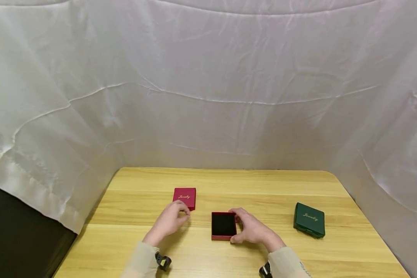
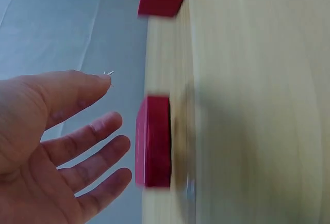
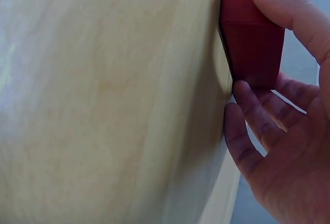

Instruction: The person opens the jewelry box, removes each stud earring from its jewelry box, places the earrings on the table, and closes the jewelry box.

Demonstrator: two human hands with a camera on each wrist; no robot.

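Observation:
A small red box (image 1: pixel 224 225) with a black inner pad stands open-topped on the table, and my right hand (image 1: pixel 251 228) grips its right side between thumb and fingers. The right wrist view shows the thumb on one wall of the red box (image 3: pixel 252 53) and fingertips at its corner. My left hand (image 1: pixel 169 221) is raised close by the red lid (image 1: pixel 187 196) lettered in gold, its lower fingers loosely bent. At its thumb tip a tiny shiny silver-coloured piece (image 2: pixel 108 73) is pinched; the index finger is hidden behind the thumb.
A closed green box (image 1: pixel 309 219) with gold lettering sits toward the right of the wooden table (image 1: pixel 250 185). White cloth (image 1: pixel 229 116) hangs around the back and sides. A dark surface (image 1: pixel 21 231) lies beyond the left edge.

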